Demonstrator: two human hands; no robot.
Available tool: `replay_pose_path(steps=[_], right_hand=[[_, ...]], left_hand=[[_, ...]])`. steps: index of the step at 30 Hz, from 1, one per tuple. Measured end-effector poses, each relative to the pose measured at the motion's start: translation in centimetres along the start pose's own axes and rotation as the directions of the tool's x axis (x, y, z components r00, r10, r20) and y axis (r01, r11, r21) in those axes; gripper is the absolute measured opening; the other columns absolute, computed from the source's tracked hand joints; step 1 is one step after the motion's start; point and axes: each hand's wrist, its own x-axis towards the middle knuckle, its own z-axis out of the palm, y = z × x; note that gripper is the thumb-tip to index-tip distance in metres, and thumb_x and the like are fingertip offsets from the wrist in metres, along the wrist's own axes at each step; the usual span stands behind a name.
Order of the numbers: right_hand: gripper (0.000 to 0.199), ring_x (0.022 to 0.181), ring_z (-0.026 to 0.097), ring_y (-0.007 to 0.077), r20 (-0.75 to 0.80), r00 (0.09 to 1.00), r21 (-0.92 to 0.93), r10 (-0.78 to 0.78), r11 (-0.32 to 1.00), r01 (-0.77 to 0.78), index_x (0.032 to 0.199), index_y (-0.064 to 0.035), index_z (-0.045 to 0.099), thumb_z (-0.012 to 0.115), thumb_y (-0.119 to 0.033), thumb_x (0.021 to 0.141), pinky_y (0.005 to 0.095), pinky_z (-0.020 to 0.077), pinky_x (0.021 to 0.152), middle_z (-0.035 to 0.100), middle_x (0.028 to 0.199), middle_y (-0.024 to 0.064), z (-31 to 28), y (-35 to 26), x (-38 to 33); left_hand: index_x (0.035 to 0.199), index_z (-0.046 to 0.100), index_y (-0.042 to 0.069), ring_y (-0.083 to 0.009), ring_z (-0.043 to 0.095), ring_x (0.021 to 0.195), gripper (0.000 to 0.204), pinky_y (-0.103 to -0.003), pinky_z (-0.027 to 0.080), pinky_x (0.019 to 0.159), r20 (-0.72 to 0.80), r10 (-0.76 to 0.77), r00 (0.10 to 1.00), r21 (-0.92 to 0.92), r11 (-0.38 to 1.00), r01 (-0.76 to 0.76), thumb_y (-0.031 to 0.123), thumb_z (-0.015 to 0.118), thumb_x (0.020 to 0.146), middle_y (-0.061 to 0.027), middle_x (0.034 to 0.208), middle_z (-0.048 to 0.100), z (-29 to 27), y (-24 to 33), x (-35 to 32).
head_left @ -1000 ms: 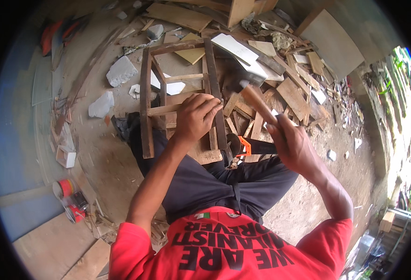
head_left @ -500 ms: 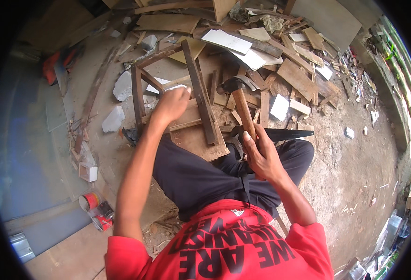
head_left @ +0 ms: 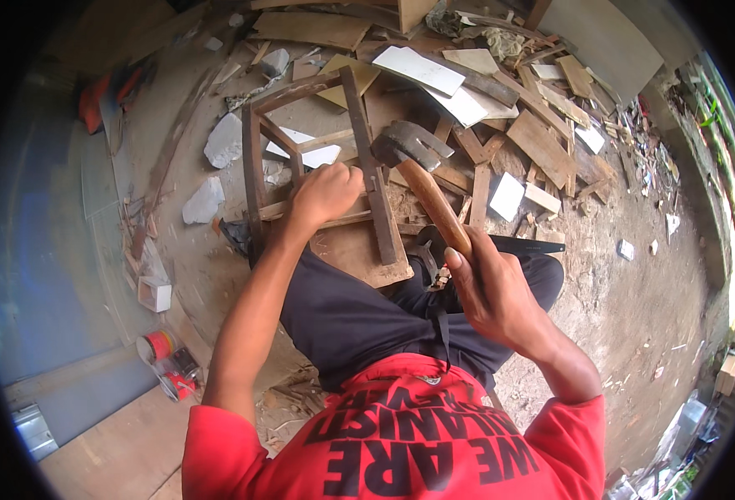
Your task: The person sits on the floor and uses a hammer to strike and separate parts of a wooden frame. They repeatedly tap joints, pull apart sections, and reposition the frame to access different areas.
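Observation:
My right hand (head_left: 496, 283) grips a claw hammer (head_left: 434, 200) by its wooden handle. The dark metal head is raised, close to the right bar of a wooden frame (head_left: 253, 179). This frame of dark bars stands in front of my legs over a pale wooden board (head_left: 359, 254). My left hand (head_left: 326, 196) is closed inside the frame, its fingertips beside the right bar; what they hold, if anything, is hidden. A handsaw (head_left: 526, 245) with a dark blade lies over my right leg, partly behind my right hand.
Scrap boards (head_left: 538, 150) and white panels (head_left: 421, 70) lie heaped beyond the frame. Pale chunks (head_left: 204, 200) sit to its left. A red-labelled roll (head_left: 157, 346) rests at the lower left. A low concrete ledge (head_left: 705, 183) runs along the right.
My left hand has moved right, up to the frame's right bar. The hammer head has swung slightly left and looks larger; my right hand has shifted a little right.

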Motion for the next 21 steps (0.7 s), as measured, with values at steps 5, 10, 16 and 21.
replay_pose_path(steps=[5,10,16,21], right_hand=[[0.021,0.059,0.060,0.0477,0.040,0.997,-0.125,0.066,0.990,-0.060,0.101,0.0021,0.045,0.054,-0.017,0.101,0.0504,0.0403,0.051,0.056,0.061,0.0245,0.1,0.0,1.1],[0.029,0.053,0.060,0.0259,-0.131,0.969,-0.117,-0.209,0.974,0.194,0.113,0.0042,0.051,0.047,-0.023,0.104,0.0360,0.0444,0.051,0.057,0.066,0.0124,-1.3,-3.7,0.8],[0.022,0.061,0.057,0.0525,0.004,0.997,-0.303,0.078,0.950,-0.073,0.104,0.0018,0.044,0.051,-0.019,0.102,0.0523,0.0427,0.053,0.057,0.063,0.0278,1.1,-1.0,0.9],[0.028,0.059,0.055,0.0514,-0.093,0.995,-0.261,0.040,0.963,-0.063,0.100,0.0018,0.045,0.046,-0.025,0.105,0.0505,0.0390,0.050,0.055,0.061,0.0270,1.0,-2.9,1.0]], left_hand=[[0.078,0.065,-0.007,-0.0475,0.063,0.085,0.045,-0.055,0.050,0.081,0.001,-0.300,0.954,-0.312,0.906,0.286,0.026,0.039,0.094,-0.0302,0.088,0.065,-1.5,1.7,-0.5],[0.073,0.067,-0.006,-0.0469,0.066,0.080,0.046,-0.052,0.053,0.082,-0.040,-0.263,0.964,-0.295,0.925,0.240,0.025,0.038,0.091,-0.0297,0.081,0.066,-0.4,0.6,-0.6],[0.073,0.061,-0.005,-0.0473,0.065,0.080,0.037,-0.054,0.052,0.077,-0.104,-0.131,0.986,-0.312,0.946,0.093,0.020,0.041,0.090,-0.0286,0.082,0.065,0.0,0.8,-0.3],[0.072,0.058,-0.004,-0.0464,0.065,0.076,0.030,-0.055,0.053,0.072,-0.043,-0.071,0.997,-0.183,0.981,0.062,0.015,0.043,0.088,-0.0285,0.077,0.063,-0.1,0.4,-0.3]])
